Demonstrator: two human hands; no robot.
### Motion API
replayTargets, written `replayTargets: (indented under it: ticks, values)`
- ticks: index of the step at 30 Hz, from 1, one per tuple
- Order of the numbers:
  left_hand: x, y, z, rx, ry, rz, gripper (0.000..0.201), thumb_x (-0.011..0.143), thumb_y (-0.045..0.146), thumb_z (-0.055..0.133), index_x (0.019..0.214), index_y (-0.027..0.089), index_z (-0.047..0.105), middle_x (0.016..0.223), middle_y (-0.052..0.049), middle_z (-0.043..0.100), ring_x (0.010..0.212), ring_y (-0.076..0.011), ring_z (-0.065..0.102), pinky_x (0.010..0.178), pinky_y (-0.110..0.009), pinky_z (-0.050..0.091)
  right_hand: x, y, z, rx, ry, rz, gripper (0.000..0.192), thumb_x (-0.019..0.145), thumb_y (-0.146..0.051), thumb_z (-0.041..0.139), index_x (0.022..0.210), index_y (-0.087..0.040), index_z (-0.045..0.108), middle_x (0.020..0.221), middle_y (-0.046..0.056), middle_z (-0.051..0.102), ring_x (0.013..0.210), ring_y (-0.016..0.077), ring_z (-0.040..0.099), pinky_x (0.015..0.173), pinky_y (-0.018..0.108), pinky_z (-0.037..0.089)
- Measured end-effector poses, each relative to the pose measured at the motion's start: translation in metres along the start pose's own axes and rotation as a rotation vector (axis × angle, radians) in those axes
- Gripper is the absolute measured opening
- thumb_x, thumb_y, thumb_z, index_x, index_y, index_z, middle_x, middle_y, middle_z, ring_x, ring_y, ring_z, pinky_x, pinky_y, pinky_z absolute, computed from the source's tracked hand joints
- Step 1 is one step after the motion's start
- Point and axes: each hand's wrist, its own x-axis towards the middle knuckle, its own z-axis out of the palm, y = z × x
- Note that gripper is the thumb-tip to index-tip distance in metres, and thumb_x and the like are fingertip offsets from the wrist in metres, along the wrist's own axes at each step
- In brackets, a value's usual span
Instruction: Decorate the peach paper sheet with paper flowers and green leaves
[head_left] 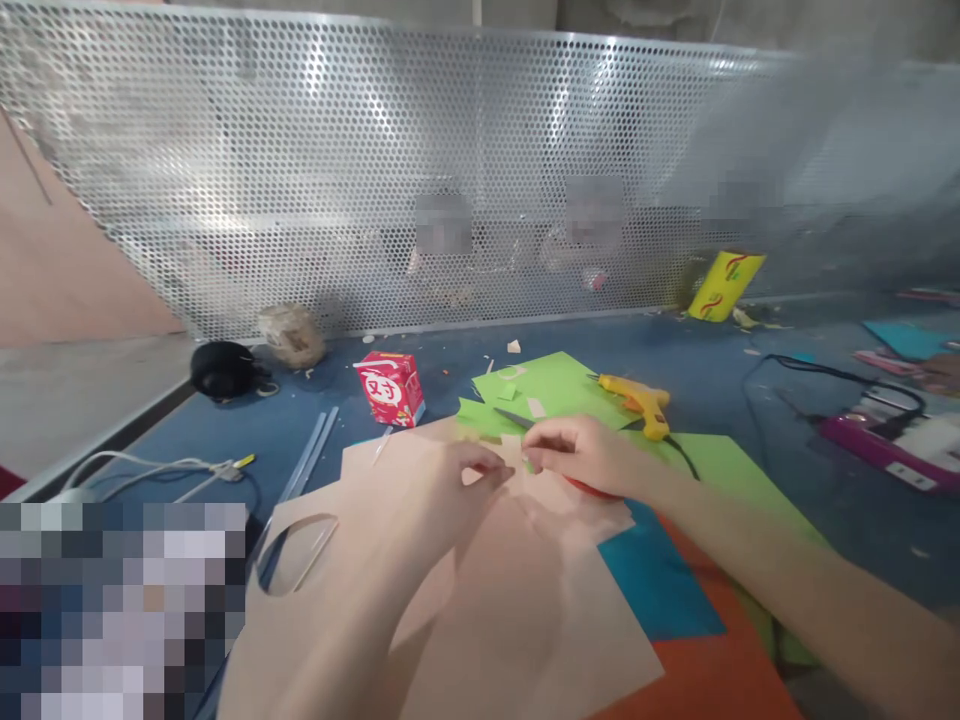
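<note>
My left hand [469, 485] is closed in a pinch over the pale pink paper [540, 610]; whatever lies between thumb and finger is too small to tell. Just to its right, my right hand [581, 455] pinches a small green paper scrap [529, 465] between its fingertips. A pale paper strip [512, 447] shows between the two hands. Scissors lie under my right hand, their dark blade [514, 417] sticking out to the left and an orange handle [592, 488] showing below the palm. Light green paper [555, 380] lies just beyond the hands.
A yellow glue gun [636, 395] lies at the right, its cord near my forearm. Beyond the left hand stands a red drink box [390, 388]. Clear glue sticks [311, 455], a white cable [150, 462] and a purple power strip [889, 452] lie around. A perforated metal screen [480, 130] closes the back.
</note>
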Motion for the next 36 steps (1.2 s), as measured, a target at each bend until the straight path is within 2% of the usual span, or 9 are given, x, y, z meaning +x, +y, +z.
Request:
replayTargets:
  ticks: [3,6,10,13,17,23,26,31,36]
  values:
    - [0.000,-0.002,0.002,0.022,-0.018,0.000,0.020,0.072,0.039,0.056,0.067,0.030,0.073,0.069,-0.001,0.072,0.062,-0.0210,0.061,0.058,-0.030,0.041,0.000,0.000,0.004,0.027,0.053,0.037,0.012,0.077,-0.032,0.060,0.075,-0.020,0.060,0.066,-0.002,0.057,0.061,0.0120,0.051,0.054,0.024,0.039]
    - [0.004,-0.010,0.001,0.028,-0.016,0.023,0.015,0.069,0.037,0.059,0.067,0.032,0.073,0.070,0.000,0.072,0.061,-0.0206,0.061,0.058,-0.030,0.042,0.001,0.003,0.006,0.019,0.124,0.018,0.011,0.078,-0.028,0.059,0.070,-0.020,0.059,0.065,-0.002,0.055,0.060,0.0117,0.050,0.055,0.025,0.039]
    - [0.011,-0.027,0.001,0.030,0.112,0.011,0.023,0.075,0.034,0.052,0.084,0.029,0.073,0.088,-0.004,0.072,0.080,-0.0238,0.063,0.069,-0.032,0.043,0.003,0.008,0.005,0.180,0.248,0.016,0.010,0.080,-0.029,0.055,0.074,-0.021,0.054,0.064,-0.001,0.057,0.058,0.0115,0.053,0.051,0.024,0.040]
    - [0.012,-0.035,0.003,0.041,0.174,-0.063,0.023,0.072,0.037,0.056,0.087,0.027,0.070,0.080,-0.006,0.070,0.076,-0.0249,0.062,0.064,-0.032,0.042,0.005,0.013,0.003,0.406,0.270,0.094,0.012,0.078,-0.031,0.056,0.075,-0.021,0.049,0.062,-0.002,0.058,0.053,0.0111,0.055,0.043,0.021,0.036]
    - [0.012,-0.036,0.009,0.060,0.190,-0.146,0.022,0.063,0.045,0.064,0.074,0.026,0.068,0.067,-0.006,0.067,0.066,-0.0245,0.060,0.057,-0.030,0.039,0.008,0.020,0.005,0.508,0.262,0.134,0.013,0.076,-0.030,0.058,0.074,-0.020,0.050,0.062,-0.002,0.059,0.052,0.0098,0.055,0.045,0.021,0.039]
    - [0.013,-0.035,0.008,0.096,0.126,-0.225,0.028,0.057,0.044,0.067,0.078,0.025,0.065,0.058,-0.002,0.062,0.057,-0.0224,0.058,0.053,-0.029,0.033,0.009,0.026,0.007,0.556,0.254,0.138,0.014,0.072,-0.026,0.063,0.072,-0.018,0.052,0.062,-0.003,0.058,0.051,0.0078,0.052,0.047,0.020,0.037]
    - [0.014,-0.031,0.003,0.086,0.057,-0.220,0.024,0.057,0.035,0.067,0.079,0.025,0.065,0.058,0.001,0.062,0.054,-0.0197,0.057,0.052,-0.028,0.033,0.010,0.028,0.008,0.572,0.248,0.140,0.014,0.072,-0.027,0.064,0.070,-0.018,0.052,0.058,-0.004,0.056,0.050,0.0074,0.051,0.046,0.020,0.037]
    - [0.013,-0.016,0.000,0.099,-0.012,-0.212,0.008,0.058,0.025,0.064,0.066,0.024,0.064,0.060,0.000,0.062,0.058,-0.0194,0.058,0.052,-0.027,0.033,0.010,0.032,0.010,0.591,0.230,0.140,0.015,0.073,-0.027,0.064,0.070,-0.018,0.053,0.059,-0.004,0.057,0.050,0.0077,0.052,0.046,0.020,0.038]
    - [0.013,-0.015,0.000,0.092,-0.027,-0.215,0.034,0.052,0.043,0.071,0.080,0.023,0.065,0.074,-0.003,0.065,0.071,-0.0232,0.060,0.060,-0.029,0.038,0.010,0.036,0.010,0.605,0.211,0.146,0.015,0.073,-0.027,0.065,0.071,-0.018,0.053,0.058,-0.003,0.059,0.050,0.0082,0.053,0.047,0.020,0.038]
